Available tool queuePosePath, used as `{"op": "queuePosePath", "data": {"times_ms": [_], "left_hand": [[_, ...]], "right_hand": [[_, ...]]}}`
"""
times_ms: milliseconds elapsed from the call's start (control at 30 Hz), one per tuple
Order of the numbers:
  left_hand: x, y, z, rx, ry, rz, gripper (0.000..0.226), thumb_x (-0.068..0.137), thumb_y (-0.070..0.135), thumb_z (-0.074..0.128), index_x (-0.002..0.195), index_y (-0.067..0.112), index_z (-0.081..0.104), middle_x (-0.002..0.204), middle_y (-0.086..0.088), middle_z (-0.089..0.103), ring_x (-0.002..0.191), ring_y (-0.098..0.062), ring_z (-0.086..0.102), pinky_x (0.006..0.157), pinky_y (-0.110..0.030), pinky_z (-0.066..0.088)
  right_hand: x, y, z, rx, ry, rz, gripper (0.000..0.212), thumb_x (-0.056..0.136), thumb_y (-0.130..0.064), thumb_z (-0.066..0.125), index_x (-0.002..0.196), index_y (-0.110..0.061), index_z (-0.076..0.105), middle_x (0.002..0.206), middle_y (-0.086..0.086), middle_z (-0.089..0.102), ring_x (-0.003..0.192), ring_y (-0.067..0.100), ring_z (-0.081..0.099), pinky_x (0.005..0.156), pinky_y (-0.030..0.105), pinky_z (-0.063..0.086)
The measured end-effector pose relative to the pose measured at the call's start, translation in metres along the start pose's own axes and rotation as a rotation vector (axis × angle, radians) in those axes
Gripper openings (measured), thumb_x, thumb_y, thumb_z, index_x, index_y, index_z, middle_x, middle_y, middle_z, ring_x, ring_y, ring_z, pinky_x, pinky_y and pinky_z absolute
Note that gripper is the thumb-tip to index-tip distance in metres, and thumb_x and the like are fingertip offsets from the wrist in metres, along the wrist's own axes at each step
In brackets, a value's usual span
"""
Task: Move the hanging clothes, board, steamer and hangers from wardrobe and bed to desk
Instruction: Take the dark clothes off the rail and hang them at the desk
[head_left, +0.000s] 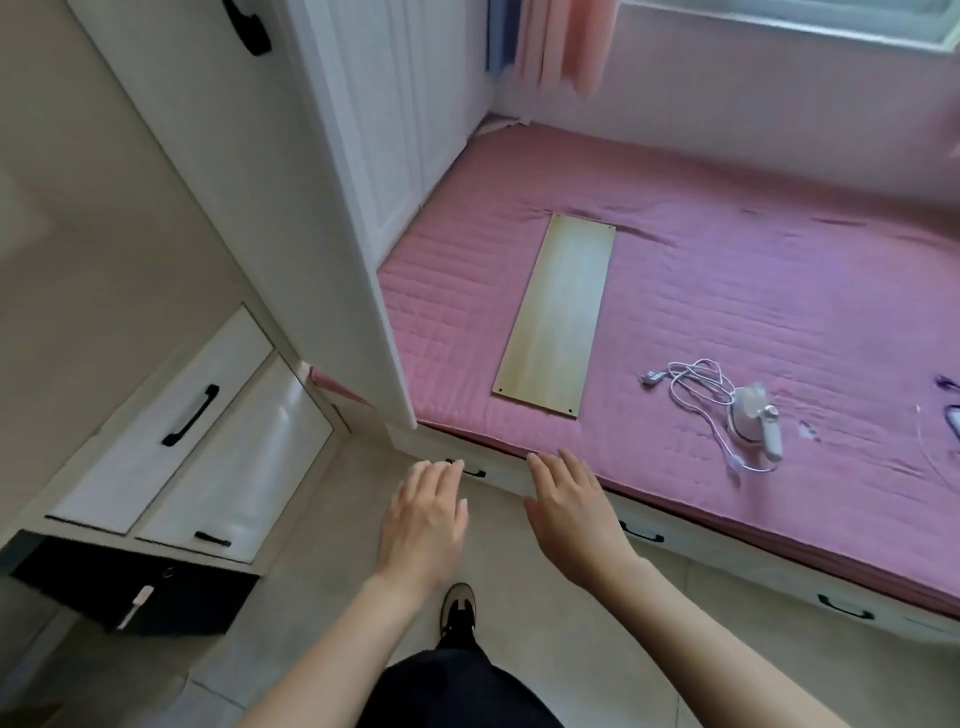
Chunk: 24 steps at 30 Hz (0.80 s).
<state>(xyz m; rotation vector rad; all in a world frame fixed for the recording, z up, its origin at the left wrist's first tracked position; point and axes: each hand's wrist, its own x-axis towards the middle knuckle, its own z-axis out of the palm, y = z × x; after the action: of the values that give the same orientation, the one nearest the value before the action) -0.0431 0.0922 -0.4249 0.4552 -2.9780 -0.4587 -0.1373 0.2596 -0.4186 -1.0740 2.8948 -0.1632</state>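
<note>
Both hands reach forward in the lower middle of the frame, palms down, holding nothing: the left hand (423, 525) has its grip spread with straight fingers over the pale tiled floor (519, 597), and the right hand (569, 512) likewise has its grip spread, its fingertips at the near edge of the bed. The bed with a pink quilted cover (727, 291) fills the right half of the frame. On it, in the centre, lies the long pale wooden rectangular board (556, 312), flat, with small holes at its corners. To the right of the board and well apart from it lies the small white handheld steamer (756, 421) on its side, its white cord (691, 379) coiled loosely beside it toward the board. At the far right edge a dark thin object is cut off and cannot be made out. The tall white wardrobe (249, 197) stands in the upper left, its panelled doors beside the bed. White drawers with black handles (171, 421) sit in the lower left. Pink curtains (566, 41) hang at the top. No writing or brand can be read anywhere.
</note>
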Motion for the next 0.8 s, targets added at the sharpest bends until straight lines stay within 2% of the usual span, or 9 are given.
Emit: {"op": "queuePosePath", "data": {"times_ms": [233, 500, 667, 800], "left_hand": [[0.102, -0.017, -0.004, 0.030, 0.001, 0.056, 0.044, 0.087, 0.025, 0.060, 0.128, 0.013, 0.056, 0.122, -0.002, 0.061, 0.118, -0.022, 0.053, 0.099, -0.037, 0.046], [0.192, -0.014, -0.005, 0.052, 0.014, -0.010, 0.043, 0.090, 0.023, 0.056, 0.130, 0.011, 0.054, 0.125, -0.004, 0.060, 0.119, -0.022, 0.051, 0.101, -0.038, 0.045], [0.239, -0.003, -0.002, 0.062, 0.051, -0.127, 0.041, 0.090, 0.022, 0.056, 0.130, 0.012, 0.053, 0.124, -0.004, 0.060, 0.117, -0.021, 0.052, 0.097, -0.036, 0.046], [0.271, 0.007, -0.006, 0.065, 0.088, -0.274, 0.042, 0.092, 0.024, 0.054, 0.133, 0.012, 0.051, 0.129, -0.005, 0.058, 0.122, -0.024, 0.049, 0.102, -0.039, 0.045]], "right_hand": [[0.090, 0.028, -0.009, 0.036, 0.024, 0.024, 0.045, 0.080, -0.019, 0.067, 0.120, -0.002, 0.056, 0.115, 0.015, 0.062, 0.116, 0.042, 0.054, 0.095, 0.047, 0.048], [0.184, 0.063, -0.023, 0.018, 0.022, -0.074, 0.044, 0.074, -0.019, 0.077, 0.112, -0.002, 0.061, 0.107, 0.015, 0.066, 0.108, 0.041, 0.060, 0.087, 0.047, 0.053], [0.242, 0.094, -0.033, -0.038, 0.003, -0.208, 0.041, 0.088, -0.022, 0.062, 0.122, -0.001, 0.055, 0.118, 0.016, 0.062, 0.118, 0.040, 0.053, 0.099, 0.047, 0.046], [0.288, 0.116, -0.043, -0.037, -0.042, -0.328, 0.048, 0.094, -0.028, 0.051, 0.135, -0.002, 0.044, 0.132, 0.016, 0.053, 0.130, 0.040, 0.041, 0.107, 0.050, 0.037]]}}
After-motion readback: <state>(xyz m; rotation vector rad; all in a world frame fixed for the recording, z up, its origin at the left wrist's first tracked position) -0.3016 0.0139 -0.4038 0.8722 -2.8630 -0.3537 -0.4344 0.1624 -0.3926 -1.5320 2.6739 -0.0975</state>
